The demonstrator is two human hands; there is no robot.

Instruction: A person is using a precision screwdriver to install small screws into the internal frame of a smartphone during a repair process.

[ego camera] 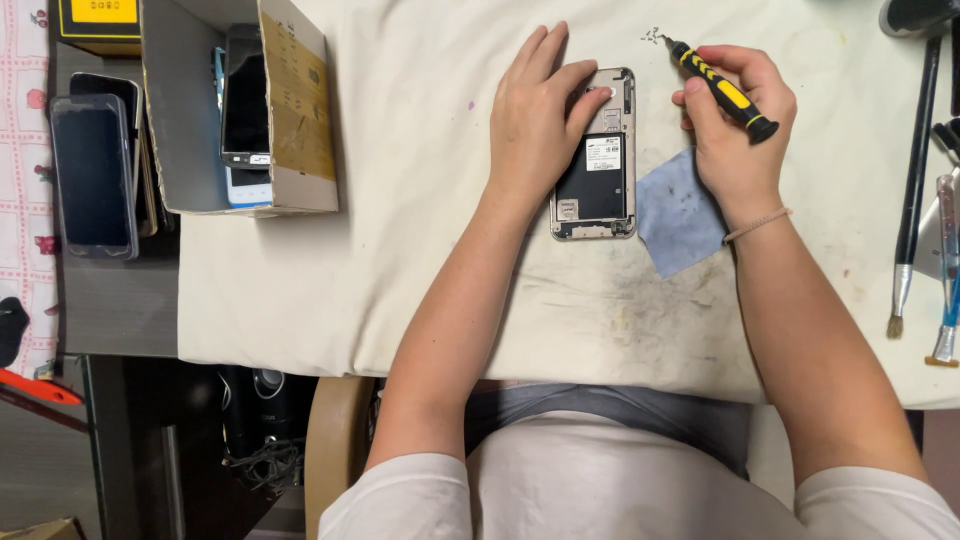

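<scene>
A person sits at a table (300, 300) covered with a stained white cloth, seen from above. In the middle lies an opened phone (596, 160), back cover off, its dark battery and metal frame showing. The left hand (535, 120) rests flat over the phone's left edge and far corner, fingers spread, pinning it down rather than closing round anything. The right hand (735, 130) is closed in a grip on a small black and yellow screwdriver (722, 90), whose tip points left and away toward a few tiny screws (654, 37) lying on the cloth just beyond the phone's far right corner. A blue-grey wiping cloth (678, 215) lies just right of the phone, partly under the right wrist.

To the far left stands an open cardboard box (300, 110) holding more phones, and further left a stack of dark phones (92, 170) sits on a grey surface. Along the right edge lie brushes (912, 190) and other slim tools.

To do this well, the flat hand probably needs to keep the phone from sliding, while the driver is kept upright and seated squarely in each screw head. The loose screws look easy to scatter, so they are best kept grouped away from the moving wrist.
</scene>
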